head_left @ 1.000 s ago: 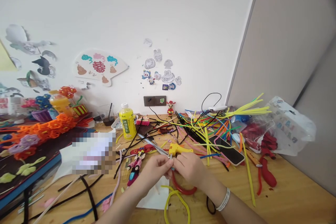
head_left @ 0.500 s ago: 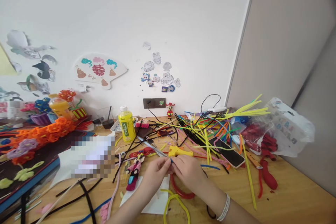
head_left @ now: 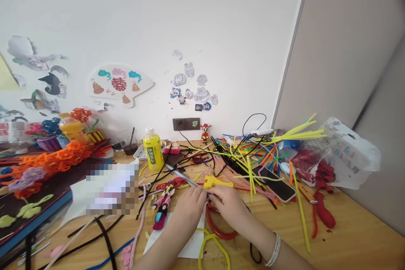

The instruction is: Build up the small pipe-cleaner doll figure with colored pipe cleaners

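Left hand (head_left: 189, 207) and right hand (head_left: 228, 206) together, pinching small blue piece (head_left: 207, 195) between fingertips (above red loop (head_left: 218, 230))

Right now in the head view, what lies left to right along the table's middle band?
Orange flower garland → yellow drink bottle → left hand → right hand → phone → printed plastic bag.

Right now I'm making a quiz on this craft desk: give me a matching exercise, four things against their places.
Things:
1. yellow drink bottle
2. phone
3. yellow glue gun
4. red pipe-cleaner loop

Places:
A. just beyond the two hands' fingertips
B. on the table under the right hand
C. standing left of the wall socket, near the wall
D. lying flat among the coloured pipe cleaners, right of the hands

Pairs: 1-C, 2-D, 3-A, 4-B
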Motion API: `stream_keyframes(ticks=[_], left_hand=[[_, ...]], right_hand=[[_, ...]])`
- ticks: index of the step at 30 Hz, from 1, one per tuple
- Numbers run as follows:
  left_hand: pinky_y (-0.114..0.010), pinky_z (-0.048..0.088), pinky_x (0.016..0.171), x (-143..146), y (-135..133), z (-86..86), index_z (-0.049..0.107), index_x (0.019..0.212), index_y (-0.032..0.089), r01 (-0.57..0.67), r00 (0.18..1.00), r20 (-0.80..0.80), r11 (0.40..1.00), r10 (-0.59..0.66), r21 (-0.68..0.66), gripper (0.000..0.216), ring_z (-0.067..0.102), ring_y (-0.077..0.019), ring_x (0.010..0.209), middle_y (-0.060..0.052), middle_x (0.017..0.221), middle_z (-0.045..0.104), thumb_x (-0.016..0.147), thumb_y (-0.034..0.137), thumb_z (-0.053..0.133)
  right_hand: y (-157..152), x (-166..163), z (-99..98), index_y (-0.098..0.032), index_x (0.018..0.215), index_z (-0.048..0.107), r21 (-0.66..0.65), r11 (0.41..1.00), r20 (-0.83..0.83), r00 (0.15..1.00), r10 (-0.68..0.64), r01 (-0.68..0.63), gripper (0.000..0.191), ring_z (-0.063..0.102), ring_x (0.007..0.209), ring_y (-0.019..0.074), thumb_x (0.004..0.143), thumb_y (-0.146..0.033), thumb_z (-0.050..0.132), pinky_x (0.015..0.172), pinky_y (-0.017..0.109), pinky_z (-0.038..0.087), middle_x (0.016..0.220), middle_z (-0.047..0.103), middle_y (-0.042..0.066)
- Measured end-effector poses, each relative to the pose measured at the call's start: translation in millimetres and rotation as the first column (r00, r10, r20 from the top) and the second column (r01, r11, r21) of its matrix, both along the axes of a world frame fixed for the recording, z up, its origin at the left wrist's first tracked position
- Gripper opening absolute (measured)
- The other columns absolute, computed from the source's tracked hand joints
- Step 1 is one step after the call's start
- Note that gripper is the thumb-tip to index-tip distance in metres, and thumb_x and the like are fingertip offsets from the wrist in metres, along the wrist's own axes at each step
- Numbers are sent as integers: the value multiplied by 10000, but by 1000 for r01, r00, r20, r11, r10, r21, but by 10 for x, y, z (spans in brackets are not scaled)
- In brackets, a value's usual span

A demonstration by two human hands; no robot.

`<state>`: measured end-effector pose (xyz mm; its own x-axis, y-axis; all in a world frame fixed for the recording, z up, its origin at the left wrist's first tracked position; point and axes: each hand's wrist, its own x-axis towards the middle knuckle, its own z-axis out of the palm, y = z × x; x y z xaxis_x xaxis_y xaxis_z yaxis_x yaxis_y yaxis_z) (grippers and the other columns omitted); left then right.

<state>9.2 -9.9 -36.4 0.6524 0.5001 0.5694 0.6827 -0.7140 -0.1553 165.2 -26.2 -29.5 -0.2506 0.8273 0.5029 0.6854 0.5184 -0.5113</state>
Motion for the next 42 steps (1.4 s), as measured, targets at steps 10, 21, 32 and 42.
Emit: stream_keyframes(ticks=[10,21,32,42], left_hand=[[-322,393,510,43,-91,99,512,664,179,-97,994,-19,957,106,275,147,517,-208,552,-22,589,541,775,106,450],[-252,414,511,39,-60,57,491,626,183,-58,965,260,994,31,97,259,524,-152,535,-19,579,548,843,130,360],[-252,400,559,90,-201,170,530,660,178,295,766,629,797,132,-527,276,518,-162,595,-15,588,556,848,303,370],[-227,277,453,140,-231,287,409,593,188,688,617,737,265,275,-675,413,263,-93,456,67,510,285,795,545,361]], right_hand=[[-35,-48,-53,-167,797,615,68,996,-34,998,-59,61,151,598,712,180,792,-91,485,643,283,444,764,657,49],[-187,-170,25,-185,815,563,-55,993,-423,899,-114,100,110,591,711,174,795,-178,455,658,285,456,749,627,41],[-110,-167,4,-181,825,489,-214,852,-819,564,109,-477,324,478,463,93,737,-479,578,495,223,374,521,499,-59],[10,30,-30,-171,786,526,-257,813,-769,620,156,-523,285,450,427,56,695,-403,664,420,171,312,551,549,-55]])
